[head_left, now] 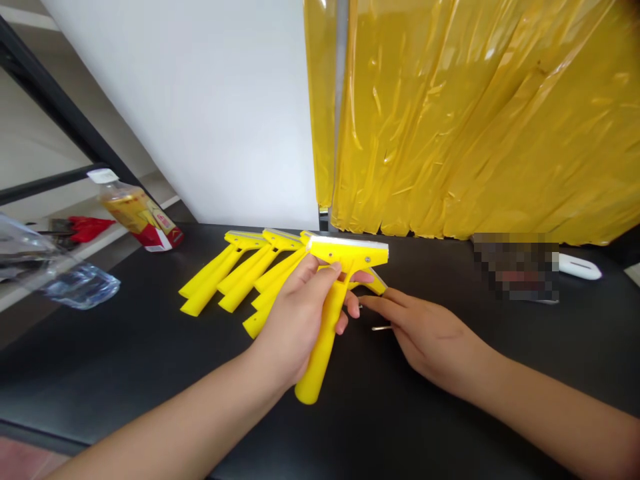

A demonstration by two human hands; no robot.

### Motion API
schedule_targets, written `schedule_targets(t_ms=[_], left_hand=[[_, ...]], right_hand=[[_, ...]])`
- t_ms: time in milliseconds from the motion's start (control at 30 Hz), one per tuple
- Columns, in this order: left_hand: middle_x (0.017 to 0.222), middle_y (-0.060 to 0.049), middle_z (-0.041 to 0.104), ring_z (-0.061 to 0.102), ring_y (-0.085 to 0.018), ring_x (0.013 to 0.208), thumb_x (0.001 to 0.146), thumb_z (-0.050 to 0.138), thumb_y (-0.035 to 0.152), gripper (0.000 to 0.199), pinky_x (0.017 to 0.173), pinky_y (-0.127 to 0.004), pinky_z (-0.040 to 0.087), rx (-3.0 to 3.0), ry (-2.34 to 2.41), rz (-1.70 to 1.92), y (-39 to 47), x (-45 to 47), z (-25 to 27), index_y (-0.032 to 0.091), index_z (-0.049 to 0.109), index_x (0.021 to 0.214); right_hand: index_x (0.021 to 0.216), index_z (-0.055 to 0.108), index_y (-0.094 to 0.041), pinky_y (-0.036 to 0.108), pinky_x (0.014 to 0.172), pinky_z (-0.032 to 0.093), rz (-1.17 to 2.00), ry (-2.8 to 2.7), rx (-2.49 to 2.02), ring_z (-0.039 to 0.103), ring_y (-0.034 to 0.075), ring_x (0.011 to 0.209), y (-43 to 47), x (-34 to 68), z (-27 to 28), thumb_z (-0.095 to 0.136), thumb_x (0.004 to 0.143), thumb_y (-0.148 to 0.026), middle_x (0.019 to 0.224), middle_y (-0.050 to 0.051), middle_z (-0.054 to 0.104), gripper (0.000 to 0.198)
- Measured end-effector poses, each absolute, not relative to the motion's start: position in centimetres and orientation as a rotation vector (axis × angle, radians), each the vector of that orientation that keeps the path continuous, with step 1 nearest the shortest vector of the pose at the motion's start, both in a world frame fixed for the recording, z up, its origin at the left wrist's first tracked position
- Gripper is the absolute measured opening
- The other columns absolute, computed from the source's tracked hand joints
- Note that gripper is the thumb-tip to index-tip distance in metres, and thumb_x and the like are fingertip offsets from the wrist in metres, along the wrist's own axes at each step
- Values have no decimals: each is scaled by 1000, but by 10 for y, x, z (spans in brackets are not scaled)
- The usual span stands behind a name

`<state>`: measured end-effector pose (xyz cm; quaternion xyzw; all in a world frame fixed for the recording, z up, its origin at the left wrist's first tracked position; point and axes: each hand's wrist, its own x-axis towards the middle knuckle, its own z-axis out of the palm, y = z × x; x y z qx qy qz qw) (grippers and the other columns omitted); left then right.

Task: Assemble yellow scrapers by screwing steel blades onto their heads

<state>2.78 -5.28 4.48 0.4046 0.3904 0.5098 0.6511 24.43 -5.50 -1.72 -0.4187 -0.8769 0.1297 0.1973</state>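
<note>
A yellow scraper (327, 333) with a metal blade edge along its wide head is gripped in my left hand (300, 307), thumb near the neck. Its handle slants down toward me, and a screw shows on the head. My right hand (435, 333) is low at the black tabletop, fingers pointing left and drawn together. Beside its fingertips is a tiny metal piece (361, 307), too small to name. From under that hand a thin metal rod (381, 327) sticks out. Another scraper's head (375, 283) lies just behind the fingers, partly covered.
Several yellow scrapers (245, 273) lie in a row left of my hands on the black table (150, 373). A drink bottle (137, 210) and a clear plastic bottle (83, 283) are at left. A white object (580, 267) is at right. Yellow plastic sheeting (475, 120) and a white panel (225, 113) rise behind.
</note>
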Motion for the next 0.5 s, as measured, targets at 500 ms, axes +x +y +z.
schedule_targets(t_ms=[500], left_hand=[[104, -11, 78, 68, -12, 63, 104, 68, 37, 22, 49, -20, 45, 889, 810, 885, -60, 30, 41, 18, 57, 99]], right_hand=[[127, 79, -26, 38, 100, 63, 441, -2318, -1315, 78, 24, 113, -58, 266, -24, 56, 105, -20, 127, 8, 78, 33]])
